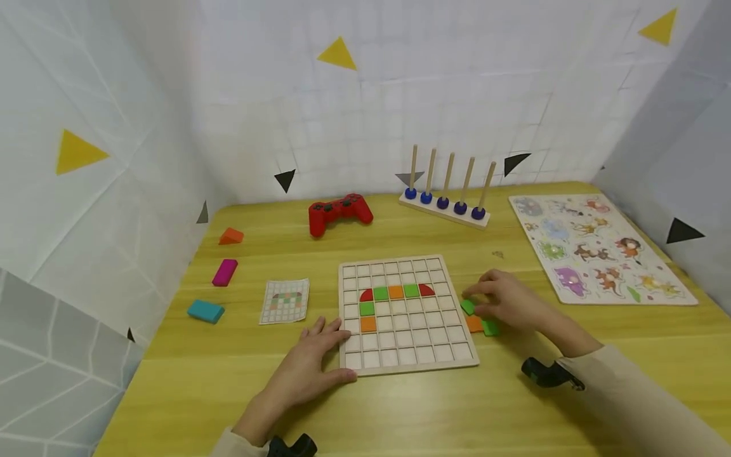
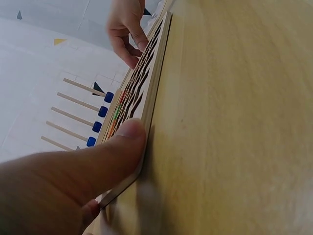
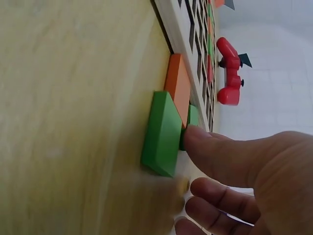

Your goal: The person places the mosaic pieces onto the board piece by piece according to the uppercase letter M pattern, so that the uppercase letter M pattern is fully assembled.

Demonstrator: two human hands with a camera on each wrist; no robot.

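A wooden grid board [image 1: 402, 369] lies on the table between the hands. On it, a row runs red, green, orange, green, red, with rounded red end pieces; a green and an orange tile continue below the row's left end. My left hand [image 1: 305, 365] rests against the board's left side, fingers extended, thumb [image 2: 131, 131] on the near corner. Beside the board's right edge, my right hand [image 1: 508, 299] pinches a green tile [image 1: 468, 307] between thumb and forefinger. An orange tile [image 3: 179, 88] and another green tile [image 3: 162, 134] lie just below it.
A printed pattern card [image 1: 284, 301] lies left of the board. Farther left are blue [image 1: 205, 311], magenta [image 1: 225, 272] and orange [image 1: 231, 236] blocks. Behind stand a red game controller [image 1: 340, 213] and a peg stand [image 1: 445, 211] with beads. An animal puzzle [image 1: 599, 251] lies at right.
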